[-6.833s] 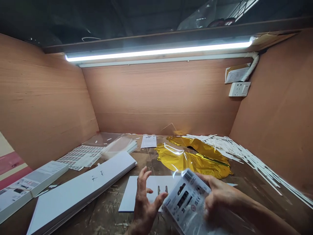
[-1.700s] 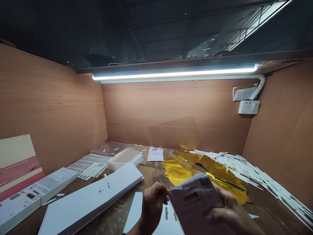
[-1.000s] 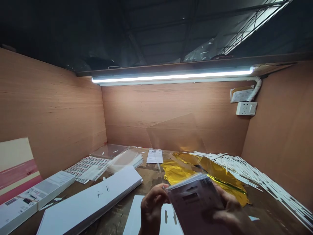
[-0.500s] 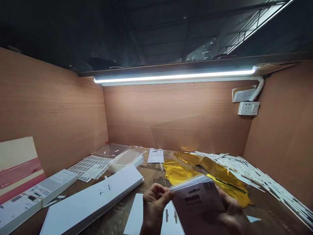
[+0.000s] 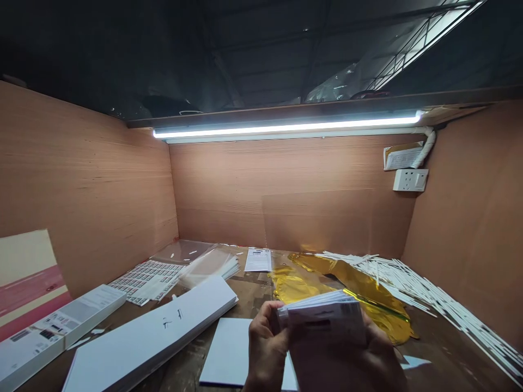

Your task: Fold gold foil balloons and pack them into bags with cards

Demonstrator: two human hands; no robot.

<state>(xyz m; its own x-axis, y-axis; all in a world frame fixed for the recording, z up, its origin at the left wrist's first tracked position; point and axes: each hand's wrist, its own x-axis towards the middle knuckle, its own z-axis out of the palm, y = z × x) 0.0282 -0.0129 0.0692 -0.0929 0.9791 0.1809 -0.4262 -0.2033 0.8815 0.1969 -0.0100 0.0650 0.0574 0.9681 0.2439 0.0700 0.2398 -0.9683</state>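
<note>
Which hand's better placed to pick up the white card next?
Left, likely. Both hands hold the packet, but the left hand sits right beside the white card; the right hand is on the packet's far side.

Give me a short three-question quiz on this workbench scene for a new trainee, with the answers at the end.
1. True or false: the left hand grips the printed packet by its left edge.
2. What lies heaped to the right of the gold foil balloon? A) white sticks B) loose coins C) blue wires
3. Fill in the blank: the strip light runs along the top of the ___ wall.

Key: 1 true; 2 A; 3 back.
</note>
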